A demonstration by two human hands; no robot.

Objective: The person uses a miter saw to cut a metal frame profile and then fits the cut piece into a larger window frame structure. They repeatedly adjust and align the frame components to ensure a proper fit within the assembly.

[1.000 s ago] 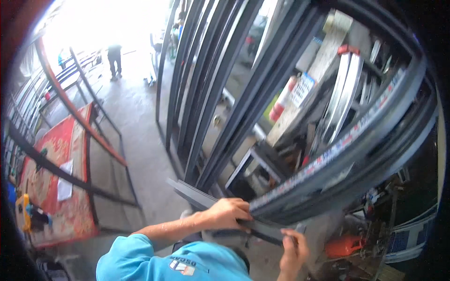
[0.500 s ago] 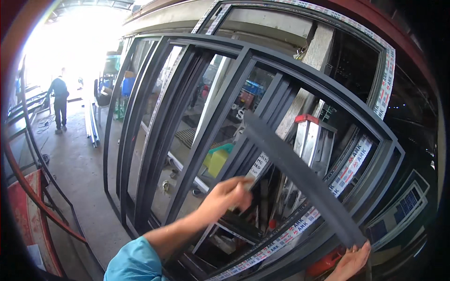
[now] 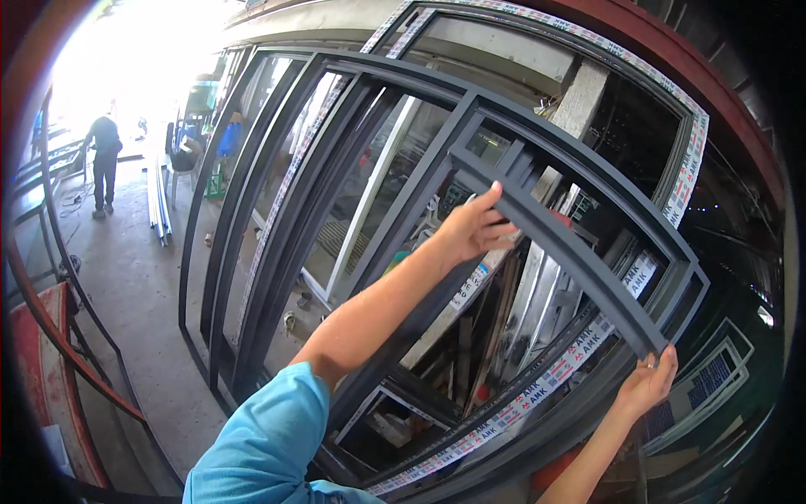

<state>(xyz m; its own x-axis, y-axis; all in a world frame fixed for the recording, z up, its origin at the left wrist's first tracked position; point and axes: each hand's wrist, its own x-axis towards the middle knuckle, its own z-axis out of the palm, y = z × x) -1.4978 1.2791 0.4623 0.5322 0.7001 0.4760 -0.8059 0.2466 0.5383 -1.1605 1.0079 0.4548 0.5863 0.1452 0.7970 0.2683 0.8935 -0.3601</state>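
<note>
A long dark grey metal profile bar [image 3: 571, 252] slants across the upper right corner of a large dark grey window frame [image 3: 453, 126]. My right hand [image 3: 648, 382] grips its lower right end, fingers closed on the tip. Near the bar's upper left end is my left hand [image 3: 474, 227], its thumb against the bar's edge and its fingers spread just below. I cannot tell whether the bar touches the frame behind it.
More dark frames [image 3: 220, 252] lean in a row to the left. Behind them stand an aluminium ladder [image 3: 537, 294] and a wooden post [image 3: 588, 92]. A red-edged rack [image 3: 42, 361] lies at lower left. Another person [image 3: 104, 160] stands farther off on the concrete floor.
The bar has shifted up and back against the large frame. My left hand has risen to the bar's upper part, and my right hand has moved up with its lower end.
</note>
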